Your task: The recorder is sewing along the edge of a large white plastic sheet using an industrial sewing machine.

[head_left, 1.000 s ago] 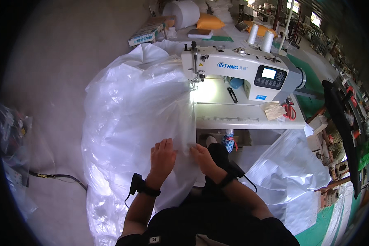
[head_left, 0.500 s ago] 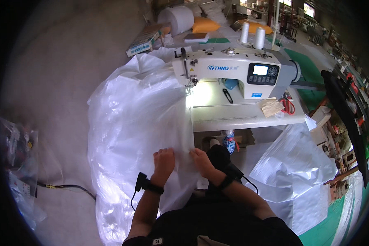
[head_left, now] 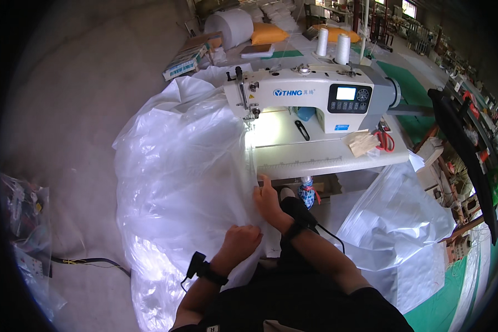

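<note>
A large translucent white plastic sheet (head_left: 177,160) drapes over the left of the sewing machine table and hangs down toward my lap. Its right edge runs up under the needle area of the white sewing machine (head_left: 299,88), whose lamp is lit. My right hand (head_left: 268,199) pinches that edge just below the table's front. Closer to my body, my left hand (head_left: 240,243) is closed on the same sheet, lower along the edge. Folds of plastic hide part of the fingertips.
On the table (head_left: 299,155) lie small black thread snips (head_left: 302,130), a beige cloth scrap (head_left: 362,143) and red-handled scissors (head_left: 386,142). Two white thread cones (head_left: 342,50) stand behind the machine. More plastic sheeting (head_left: 393,221) hangs at the right. A cable (head_left: 94,253) crosses the floor.
My right hand has moved up along the sheet's edge, closer to the table. My left hand has shifted down and right, toward my body. The view has tilted slightly.
</note>
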Available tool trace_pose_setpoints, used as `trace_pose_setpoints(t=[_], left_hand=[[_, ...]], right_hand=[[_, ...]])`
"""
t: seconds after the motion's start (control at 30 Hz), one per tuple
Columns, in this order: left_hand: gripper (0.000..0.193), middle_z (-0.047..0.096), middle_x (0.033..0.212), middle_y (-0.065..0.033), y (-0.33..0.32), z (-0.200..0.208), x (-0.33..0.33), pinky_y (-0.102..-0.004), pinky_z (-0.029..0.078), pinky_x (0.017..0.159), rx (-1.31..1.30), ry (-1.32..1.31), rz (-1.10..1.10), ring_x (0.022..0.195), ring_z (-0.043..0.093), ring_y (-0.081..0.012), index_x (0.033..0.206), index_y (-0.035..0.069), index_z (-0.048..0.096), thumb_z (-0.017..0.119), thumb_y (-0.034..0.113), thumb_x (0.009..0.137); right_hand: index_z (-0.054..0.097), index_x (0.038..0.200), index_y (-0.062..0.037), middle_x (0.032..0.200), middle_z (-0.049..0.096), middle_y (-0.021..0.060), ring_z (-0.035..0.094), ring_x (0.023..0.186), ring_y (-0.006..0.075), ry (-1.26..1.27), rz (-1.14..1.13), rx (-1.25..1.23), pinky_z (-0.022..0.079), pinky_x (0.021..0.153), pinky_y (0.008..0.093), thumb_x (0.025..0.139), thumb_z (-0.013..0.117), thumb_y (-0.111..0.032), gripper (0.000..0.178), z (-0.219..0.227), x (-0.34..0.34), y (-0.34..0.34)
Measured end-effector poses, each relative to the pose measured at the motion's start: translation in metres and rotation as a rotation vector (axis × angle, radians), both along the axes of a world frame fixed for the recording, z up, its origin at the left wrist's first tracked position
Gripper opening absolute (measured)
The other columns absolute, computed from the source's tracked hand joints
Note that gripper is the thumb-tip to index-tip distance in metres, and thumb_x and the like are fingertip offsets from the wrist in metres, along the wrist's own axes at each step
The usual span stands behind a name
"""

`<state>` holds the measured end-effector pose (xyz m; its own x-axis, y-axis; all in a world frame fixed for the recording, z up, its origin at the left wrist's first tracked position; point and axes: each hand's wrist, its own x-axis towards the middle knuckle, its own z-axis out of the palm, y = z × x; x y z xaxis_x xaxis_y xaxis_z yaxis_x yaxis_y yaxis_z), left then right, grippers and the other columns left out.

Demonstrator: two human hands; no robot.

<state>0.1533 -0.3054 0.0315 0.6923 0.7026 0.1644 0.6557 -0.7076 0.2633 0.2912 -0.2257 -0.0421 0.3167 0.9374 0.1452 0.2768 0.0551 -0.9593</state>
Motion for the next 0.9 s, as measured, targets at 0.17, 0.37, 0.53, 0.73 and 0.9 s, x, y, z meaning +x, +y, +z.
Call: trace_pose_setpoints(t=[0.17, 0.37, 0.53, 0.73, 0.9], left_hand=[[0.007, 0.064, 0.078, -0.0097, 0.055, -0.001, -0.054, -0.0394, 0.049, 0.069, 0.142, -0.309, 0.182, 0.074, 0.062, -0.0291, 0.082, 0.008, 0.064, 0.063, 0.014, 0.079], [0.047, 0.045, 0.134, -0.0163, 0.159, -0.022, -0.139, -0.0514, 0.030, 0.101, 0.208, -0.087, 0.615, 0.124, 0.041, -0.0338, 0.127, 0.008, 0.051, 0.057, 0.035, 0.089], [0.048, 0.036, 0.144, -0.0072, 0.202, -0.027, -0.157, -0.0592, 0.020, 0.105, 0.172, 0.114, 0.723, 0.130, 0.035, -0.0325, 0.135, 0.024, 0.045, 0.049, 0.042, 0.091], [0.049, 0.028, 0.150, -0.0067, 0.257, -0.015, -0.158, -0.0505, 0.023, 0.107, -0.109, 0.030, 0.719, 0.137, 0.027, -0.0298, 0.138, 0.025, 0.041, 0.043, 0.044, 0.093], [0.054, 0.026, 0.150, -0.0098, 0.296, -0.018, -0.160, -0.0435, 0.027, 0.107, -0.022, 0.055, 0.644, 0.135, 0.029, -0.0315, 0.140, 0.022, 0.039, 0.040, 0.049, 0.092]], right_hand=[[0.035, 0.129, 0.0038, 0.070, 0.064, 0.0194, 0.064, 0.062, 0.0352, -0.660, -0.001, -0.098, 0.052, 0.057, 0.0427, 0.088, 0.049, -0.019, 0.049, 0.016, 0.003, 0.013], [0.040, 0.128, 0.0111, 0.067, 0.065, 0.0089, 0.066, 0.060, 0.0203, -1.109, 0.031, -0.086, 0.052, 0.051, 0.0313, 0.080, 0.053, -0.012, 0.055, 0.034, 0.004, 0.021], [0.044, 0.125, 0.0144, 0.069, 0.066, 0.0112, 0.066, 0.059, 0.0238, -1.097, 0.076, -0.057, 0.051, 0.050, 0.0326, 0.077, 0.054, -0.008, 0.054, 0.051, 0.009, 0.048], [0.047, 0.123, 0.0140, 0.063, 0.065, 0.0062, 0.064, 0.055, 0.0175, -1.214, 0.088, -0.094, 0.049, 0.047, 0.0294, 0.077, 0.055, -0.009, 0.052, 0.054, 0.012, 0.090], [0.047, 0.123, 0.0130, 0.060, 0.064, 0.0045, 0.063, 0.054, 0.0169, -1.227, 0.069, -0.125, 0.048, 0.047, 0.0296, 0.079, 0.054, -0.010, 0.050, 0.054, 0.014, 0.117]])
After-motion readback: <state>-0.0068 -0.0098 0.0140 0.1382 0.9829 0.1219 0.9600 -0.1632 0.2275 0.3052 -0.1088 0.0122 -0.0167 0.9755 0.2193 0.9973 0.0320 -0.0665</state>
